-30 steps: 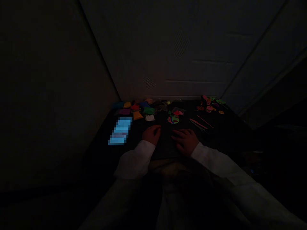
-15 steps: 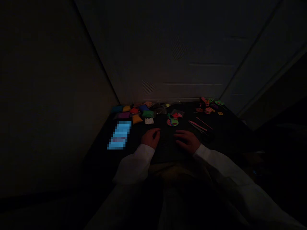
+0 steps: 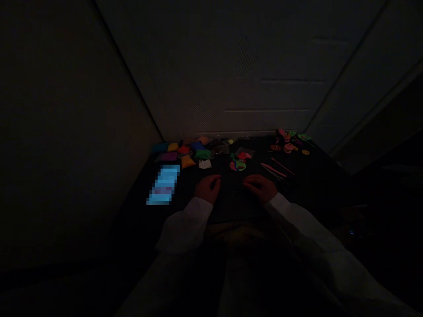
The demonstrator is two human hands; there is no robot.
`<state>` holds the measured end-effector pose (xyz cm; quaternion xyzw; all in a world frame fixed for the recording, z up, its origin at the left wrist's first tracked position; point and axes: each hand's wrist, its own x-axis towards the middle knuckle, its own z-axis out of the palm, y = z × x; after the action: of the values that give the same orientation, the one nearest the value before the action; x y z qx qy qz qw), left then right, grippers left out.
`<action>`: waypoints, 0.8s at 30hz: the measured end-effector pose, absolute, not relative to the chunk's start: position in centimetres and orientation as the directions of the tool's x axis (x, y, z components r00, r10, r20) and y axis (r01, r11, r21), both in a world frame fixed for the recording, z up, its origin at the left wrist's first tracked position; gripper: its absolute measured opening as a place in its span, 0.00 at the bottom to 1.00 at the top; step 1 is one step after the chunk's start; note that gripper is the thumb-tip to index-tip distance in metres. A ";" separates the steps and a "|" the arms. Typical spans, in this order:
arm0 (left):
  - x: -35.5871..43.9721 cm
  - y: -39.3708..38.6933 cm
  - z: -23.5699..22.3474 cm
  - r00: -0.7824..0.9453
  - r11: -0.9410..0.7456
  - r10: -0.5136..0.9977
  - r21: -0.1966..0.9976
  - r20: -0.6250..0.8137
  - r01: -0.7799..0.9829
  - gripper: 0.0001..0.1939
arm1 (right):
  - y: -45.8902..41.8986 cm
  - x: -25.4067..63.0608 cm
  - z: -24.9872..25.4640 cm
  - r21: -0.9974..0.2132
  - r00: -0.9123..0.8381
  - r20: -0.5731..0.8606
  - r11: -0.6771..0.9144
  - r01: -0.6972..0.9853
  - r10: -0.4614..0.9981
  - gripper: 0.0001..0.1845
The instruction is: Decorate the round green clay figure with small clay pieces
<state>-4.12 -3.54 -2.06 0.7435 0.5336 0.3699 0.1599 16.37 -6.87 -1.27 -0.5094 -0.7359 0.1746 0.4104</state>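
Note:
The scene is very dark. My left hand (image 3: 207, 188) rests on a dark mat (image 3: 233, 200) near the table's front, fingers curled loosely. My right hand (image 3: 260, 186) lies a little to its right on the same mat, fingers bent downward. Whether either hand holds anything is too dim to tell. Just beyond the hands sits a small round clay piece (image 3: 238, 165) in green, red and pink. White sleeves cover both arms.
Several coloured clay packets (image 3: 187, 152) lie at the back left. A lit, blurred phone screen (image 3: 163, 185) glows at the left. Thin pink modelling tools (image 3: 276, 169) lie to the right, small clay figures (image 3: 290, 143) at the back right. A pale wall rises behind.
My right hand has drawn slightly back and right, its fingers curling in. The left hand has hardly moved. The view shifted a little.

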 end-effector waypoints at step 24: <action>-2.5 -7.4 1.4 0.287 -0.414 0.902 0.836 0.323 0.361 0.08 | -9.3 14.8 0.1 -0.736 -0.106 0.507 0.494 0.463 0.855 0.09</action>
<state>-2.46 -7.45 1.39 0.7322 0.4313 0.4132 0.3273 14.82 -9.32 0.07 -0.4606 -0.7157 0.2023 0.4844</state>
